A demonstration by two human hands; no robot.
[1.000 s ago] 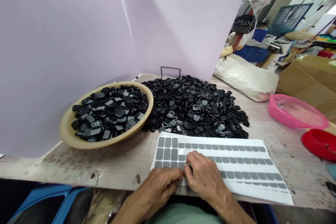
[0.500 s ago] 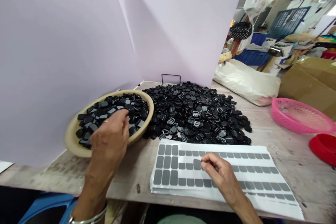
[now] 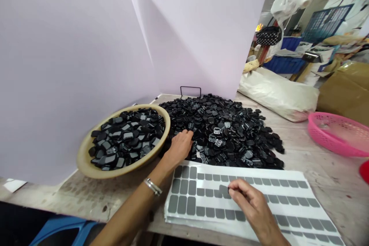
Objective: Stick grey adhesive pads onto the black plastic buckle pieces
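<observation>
My left hand (image 3: 181, 145) reaches into the near-left side of a pile of small black plastic pieces (image 3: 221, 123). Its fingers are bent together at a black plastic piece (image 3: 190, 126); the thumb side is partly hidden. Over a sheet of grey stickers (image 3: 184, 186), my right hand (image 3: 248, 200) pinches a peeled grey sticker (image 3: 224, 190) by its right edge, between thumb and forefinger. To the left stands a cream basin (image 3: 86, 165) heaped with black pieces, many bearing a grey pad on top.
A pink basket (image 3: 334, 138) and the edge of a red container (image 3: 364, 171) are at the right. Behind them lie a white sack (image 3: 279, 92) and a cardboard box (image 3: 346, 92). A pale panel (image 3: 187, 38) rises behind the table, with a black wire stand (image 3: 190, 87) before it.
My left hand has moved right, from over the basin to the pile of black pieces. My right hand still holds the grey sticker above the sheet. The view has shifted slightly.
</observation>
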